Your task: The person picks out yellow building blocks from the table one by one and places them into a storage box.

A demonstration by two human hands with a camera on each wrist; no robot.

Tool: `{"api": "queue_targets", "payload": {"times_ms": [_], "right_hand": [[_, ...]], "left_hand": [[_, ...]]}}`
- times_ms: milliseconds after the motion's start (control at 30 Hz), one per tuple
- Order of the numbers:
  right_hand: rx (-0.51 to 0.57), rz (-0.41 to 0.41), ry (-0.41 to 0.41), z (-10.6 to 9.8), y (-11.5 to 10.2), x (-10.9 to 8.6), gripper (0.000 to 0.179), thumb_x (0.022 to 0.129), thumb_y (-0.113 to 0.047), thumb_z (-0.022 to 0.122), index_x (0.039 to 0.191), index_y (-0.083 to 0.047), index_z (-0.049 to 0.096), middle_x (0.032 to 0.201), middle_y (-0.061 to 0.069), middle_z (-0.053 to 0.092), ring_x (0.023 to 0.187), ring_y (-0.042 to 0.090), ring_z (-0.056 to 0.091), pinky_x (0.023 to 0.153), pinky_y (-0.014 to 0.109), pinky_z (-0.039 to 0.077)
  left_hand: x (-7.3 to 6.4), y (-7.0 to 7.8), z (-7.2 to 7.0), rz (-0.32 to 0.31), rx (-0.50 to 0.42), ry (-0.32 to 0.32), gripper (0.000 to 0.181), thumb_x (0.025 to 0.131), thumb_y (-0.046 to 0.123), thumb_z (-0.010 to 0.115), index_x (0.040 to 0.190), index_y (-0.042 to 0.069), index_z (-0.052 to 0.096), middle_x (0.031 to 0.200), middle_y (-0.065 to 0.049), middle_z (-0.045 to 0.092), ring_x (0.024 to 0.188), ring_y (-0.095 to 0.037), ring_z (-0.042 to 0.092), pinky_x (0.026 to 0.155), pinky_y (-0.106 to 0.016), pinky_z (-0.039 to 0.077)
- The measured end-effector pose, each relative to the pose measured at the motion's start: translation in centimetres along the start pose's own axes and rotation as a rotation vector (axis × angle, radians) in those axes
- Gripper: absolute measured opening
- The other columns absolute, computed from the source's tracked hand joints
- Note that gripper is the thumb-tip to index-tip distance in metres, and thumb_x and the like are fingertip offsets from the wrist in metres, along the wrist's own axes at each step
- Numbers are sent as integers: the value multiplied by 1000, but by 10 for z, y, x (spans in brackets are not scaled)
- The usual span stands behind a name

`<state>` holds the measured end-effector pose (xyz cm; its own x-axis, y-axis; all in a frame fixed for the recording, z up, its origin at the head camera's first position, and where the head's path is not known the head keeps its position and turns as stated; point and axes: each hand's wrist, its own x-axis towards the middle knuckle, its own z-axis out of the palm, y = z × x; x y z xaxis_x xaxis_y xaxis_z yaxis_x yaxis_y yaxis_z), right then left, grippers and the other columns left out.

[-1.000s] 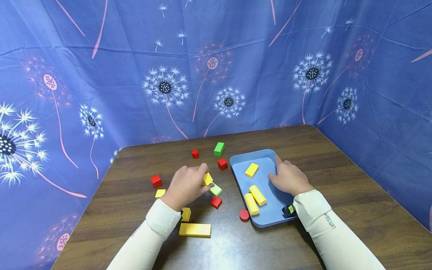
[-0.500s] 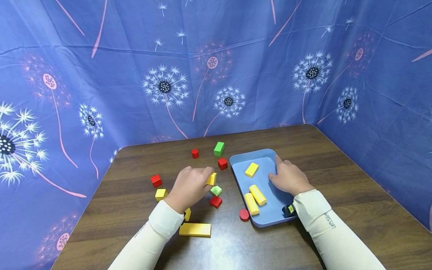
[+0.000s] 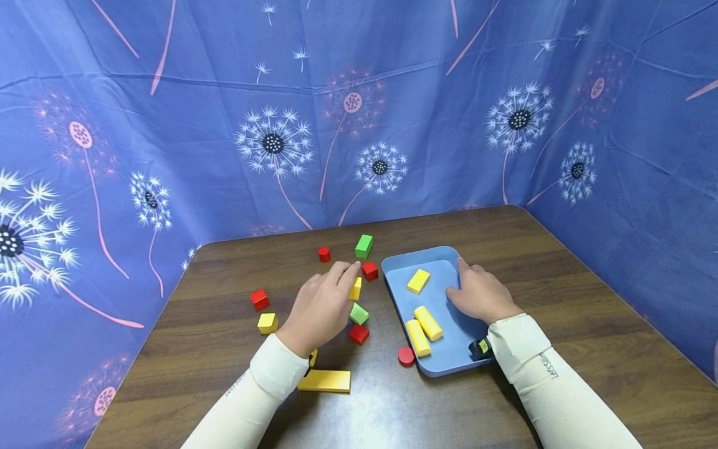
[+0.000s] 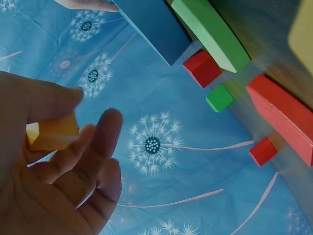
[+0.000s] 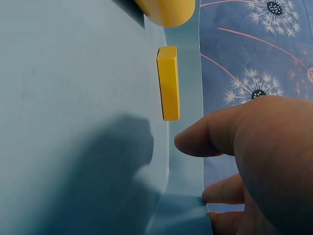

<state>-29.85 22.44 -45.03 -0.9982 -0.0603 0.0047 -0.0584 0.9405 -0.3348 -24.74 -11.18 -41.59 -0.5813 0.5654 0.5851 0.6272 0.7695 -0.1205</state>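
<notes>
In the head view my left hand (image 3: pixel 325 305) is above the middle of the table, pinching a small yellow block (image 3: pixel 356 289). The left wrist view shows that yellow block (image 4: pixel 55 133) between thumb and fingers, the other fingers bent loosely. Just below the hand lie a light green block (image 3: pixel 359 313) and a red block (image 3: pixel 359 335). My right hand (image 3: pixel 483 296) grips the right side of the blue tray (image 3: pixel 445 265), its thumb inside and other fingers over the rim. Inside the tray are a yellow rectangular block (image 3: pixel 418 282) and two yellow cylinders (image 3: pixel 429 324).
A long yellow block (image 3: pixel 325 381) lies near the left wrist. Left of it are a yellow cube (image 3: pixel 267 323) and a red block (image 3: pixel 260 300). Farther back sit a red cylinder (image 3: pixel 324 254), green block (image 3: pixel 364 246) and red cube (image 3: pixel 369 270). A red disc (image 3: pixel 406 357) touches or nearly touches the tray.
My left hand has shifted slightly right and away from me with the yellow block, which has turned between the fingers. The right hand and the tray have stayed put.
</notes>
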Motion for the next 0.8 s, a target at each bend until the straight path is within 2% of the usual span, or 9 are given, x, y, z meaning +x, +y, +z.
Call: {"api": "queue_targets", "payload": {"times_ms": [133, 333, 467, 633, 800], "right_hand": [[0, 2, 4, 0, 1, 0, 84, 98, -35, 58, 161, 7, 21, 147, 36, 46, 126, 51, 57, 93, 67, 51], [-1, -6, 5, 0, 1, 0, 83, 98, -35, 58, 160, 7, 22, 146, 36, 47, 124, 51, 57, 92, 66, 52], [0, -13, 4, 0, 1, 0, 84, 98, -35, 58, 160, 8, 22, 145, 37, 47, 123, 51, 58, 90, 65, 52], [3, -15, 8, 1, 1, 0, 83, 98, -34, 58, 160, 7, 21, 145, 37, 48, 123, 51, 59, 90, 66, 52], [1, -13, 8, 1, 0, -1, 83, 98, -34, 58, 161, 7, 21, 146, 36, 48, 124, 51, 58, 91, 66, 52]], "left_hand": [[1, 1, -1, 2, 7, 15, 56, 84, 0, 68, 140, 2, 60, 104, -5, 63, 57, -12, 42, 55, -25, 36], [2, 5, -4, 8, -10, 2, 47, 80, 13, 82, 121, 8, 60, 94, 1, 72, 71, -12, 64, 58, -27, 44], [1, 7, -3, 4, -18, -2, 46, 78, 18, 87, 112, 12, 57, 88, 2, 73, 72, -11, 66, 60, -28, 45], [0, 8, -1, 18, -21, -2, 42, 78, 18, 87, 111, 13, 60, 90, 4, 71, 74, -12, 64, 62, -28, 46], [0, 11, 2, 35, -65, 12, 42, 77, 15, 88, 113, 12, 65, 98, 3, 70, 83, -13, 62, 74, -28, 55]]}}
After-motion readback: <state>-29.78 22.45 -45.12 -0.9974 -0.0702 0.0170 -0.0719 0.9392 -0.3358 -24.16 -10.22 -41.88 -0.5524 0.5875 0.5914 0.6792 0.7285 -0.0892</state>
